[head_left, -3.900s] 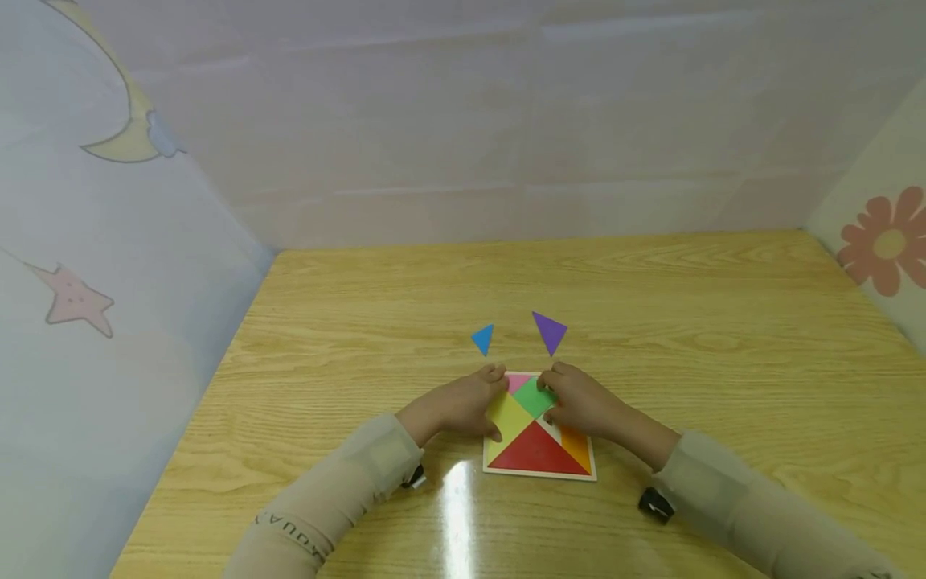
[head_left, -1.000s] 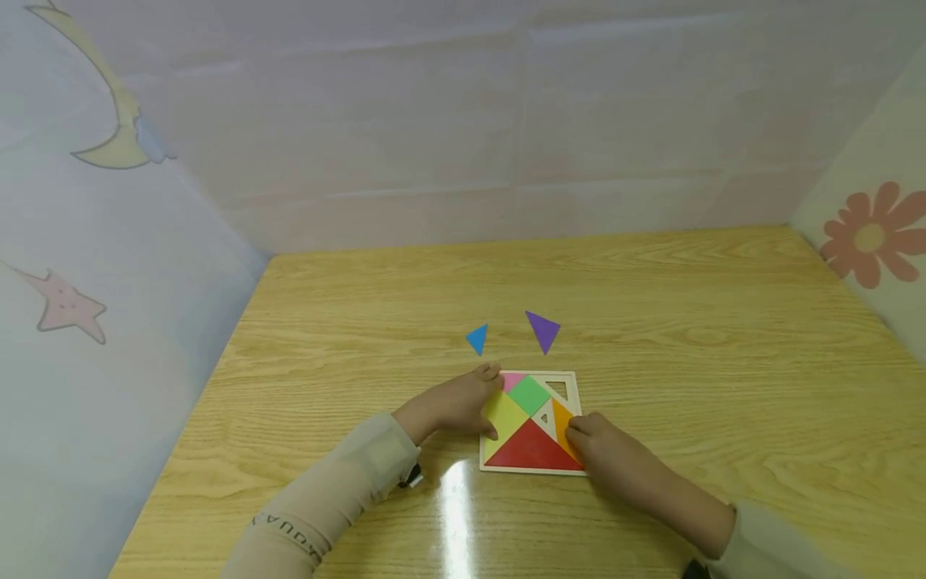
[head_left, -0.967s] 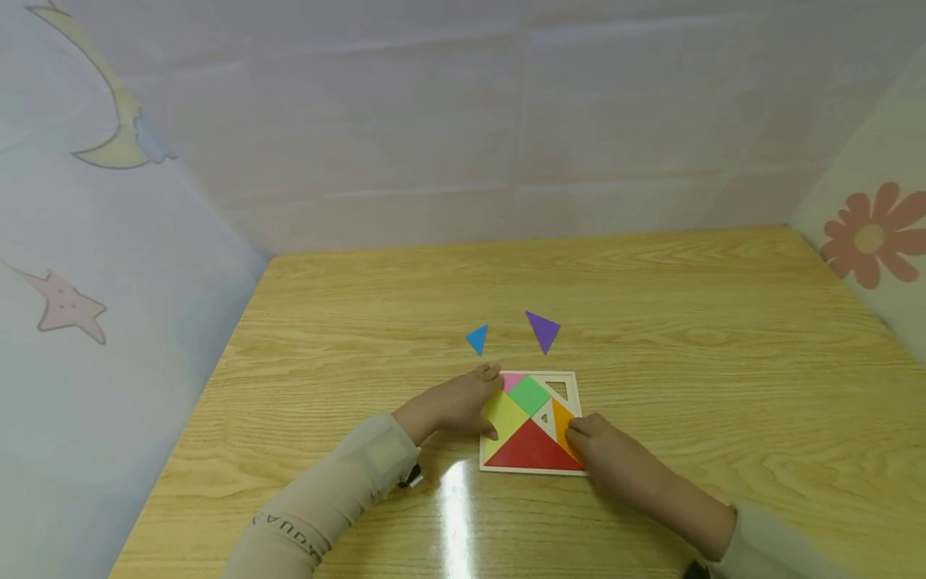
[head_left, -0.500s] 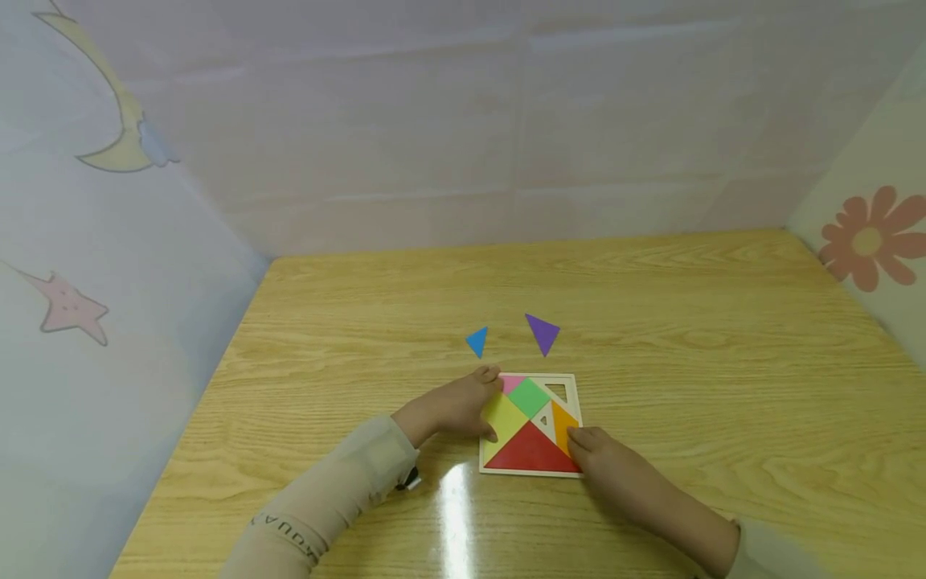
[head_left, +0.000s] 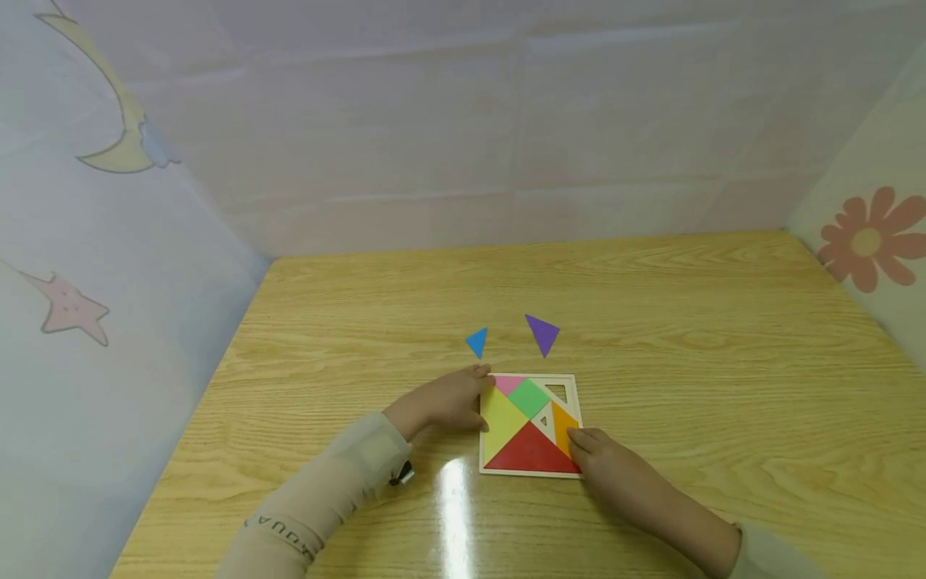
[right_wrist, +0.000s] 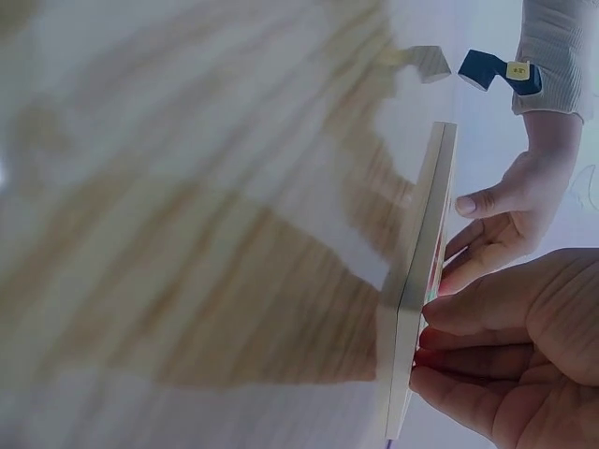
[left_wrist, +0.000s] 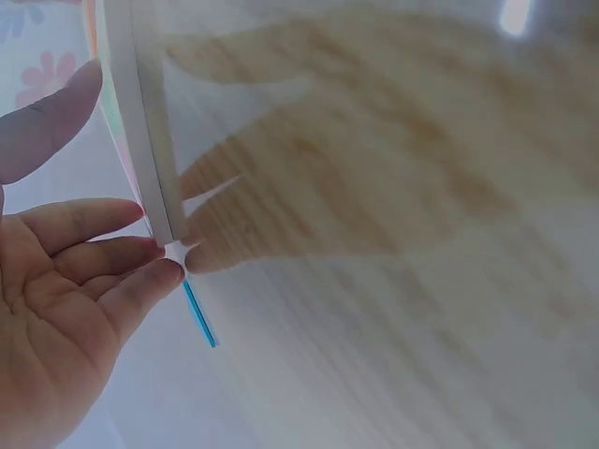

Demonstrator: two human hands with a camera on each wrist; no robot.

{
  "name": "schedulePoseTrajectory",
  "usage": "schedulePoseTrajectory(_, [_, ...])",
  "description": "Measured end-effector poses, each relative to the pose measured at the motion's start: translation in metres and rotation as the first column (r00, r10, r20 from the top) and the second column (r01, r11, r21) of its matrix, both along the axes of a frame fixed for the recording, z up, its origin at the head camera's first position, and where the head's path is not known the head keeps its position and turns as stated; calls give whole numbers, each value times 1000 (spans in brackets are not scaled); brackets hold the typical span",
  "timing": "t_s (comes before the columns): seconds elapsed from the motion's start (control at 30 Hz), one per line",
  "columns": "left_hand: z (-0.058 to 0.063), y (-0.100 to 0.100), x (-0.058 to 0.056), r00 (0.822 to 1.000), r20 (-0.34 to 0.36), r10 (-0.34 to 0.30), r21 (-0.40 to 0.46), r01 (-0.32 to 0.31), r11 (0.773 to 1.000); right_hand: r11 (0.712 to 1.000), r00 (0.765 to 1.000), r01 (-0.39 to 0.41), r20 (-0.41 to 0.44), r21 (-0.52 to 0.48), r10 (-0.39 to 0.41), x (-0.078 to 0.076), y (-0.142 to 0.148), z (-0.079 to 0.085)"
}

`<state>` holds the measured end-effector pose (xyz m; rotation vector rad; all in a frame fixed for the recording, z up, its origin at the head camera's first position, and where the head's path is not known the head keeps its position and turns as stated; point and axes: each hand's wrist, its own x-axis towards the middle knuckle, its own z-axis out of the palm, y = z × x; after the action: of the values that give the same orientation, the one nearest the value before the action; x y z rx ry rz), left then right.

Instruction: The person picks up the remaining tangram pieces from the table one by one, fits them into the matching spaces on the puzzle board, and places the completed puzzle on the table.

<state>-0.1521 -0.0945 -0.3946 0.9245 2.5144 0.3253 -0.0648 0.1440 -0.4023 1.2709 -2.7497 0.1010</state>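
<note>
A tangram tray (head_left: 550, 429) lies between the hands on the wood-grain surface (head_left: 325, 338), holding a yellow triangle (head_left: 501, 420), red triangle (head_left: 531, 452), pink triangle (head_left: 509, 383), green square (head_left: 529, 398) and orange parallelogram (head_left: 562, 425). The left hand (head_left: 443, 400) touches its left edge, thumb apart from the fingers; the right hand (head_left: 624, 480) rests close-set fingers at the orange parallelogram. A blue triangle (head_left: 477, 342) and purple triangle (head_left: 544, 334) lie beyond. Lettering (head_left: 282, 531) on the left sleeve (head_left: 333, 470) is unclear, as is a yellow label (right_wrist: 518, 71)
</note>
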Motion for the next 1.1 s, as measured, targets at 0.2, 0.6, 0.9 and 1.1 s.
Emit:
schedulePoseTrajectory(0.2, [0,-2,-5,999,-50,-17,45,19,999,999,1000,1,19,-39,0,1,1,0])
schedulePoseTrajectory(0.6, [-2,-10,-19,991,-30,132,155,-126,980,998,999,1,37,-64,1,2,0,2])
schedulePoseTrajectory(0.9, [-6,-15,-33,956,-7,292,190,-285,939,998,999,6,36,-65,-4,1,1,3])
schedulePoseTrajectory(1.1, [-8,-16,-42,933,-24,358,192,-347,918,997,999,2,37,-72,1,1,1,2])
